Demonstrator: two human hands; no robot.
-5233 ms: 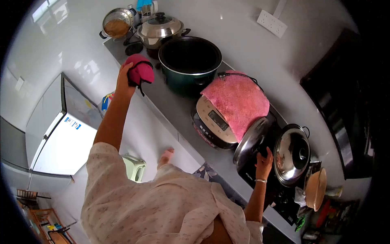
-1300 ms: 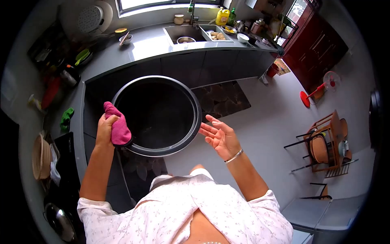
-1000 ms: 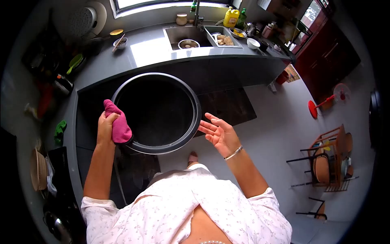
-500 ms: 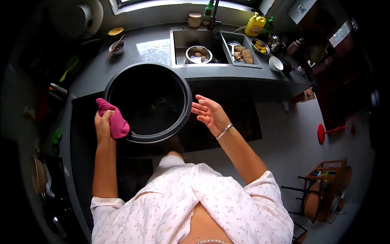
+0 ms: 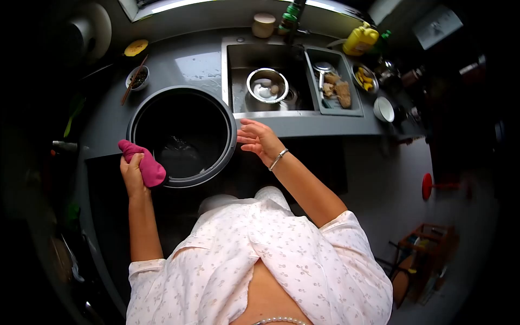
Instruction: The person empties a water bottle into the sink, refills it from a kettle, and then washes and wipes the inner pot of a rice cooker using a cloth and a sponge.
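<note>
A large dark round pot (image 5: 181,146) is in front of me, its wide mouth facing up and a shiny wet patch at its bottom. My left hand (image 5: 133,172) is closed around a bunched pink cloth (image 5: 143,162), pressed against the pot's left rim; whether the fingers also grip the rim is hidden. On the opposite side my right hand (image 5: 261,142) has its fingers stretched out and spread, the tips at the pot's right rim. Whether they press on it I cannot tell.
Beyond the pot, a sink (image 5: 226,81) holds a metal bowl (image 5: 266,71) with egg-like items in it. A grey tray (image 5: 355,111) with brownish food and a ladle sits at its right. A white bowl (image 5: 384,110), yellow bottle (image 5: 360,40) and small bowl with chopsticks (image 5: 142,81) line the counter.
The view has shifted, and the sink now appears lower. The pot has moved a little to the left, with both hands moving along with it. The left hand keeps its hold on the cloth.
</note>
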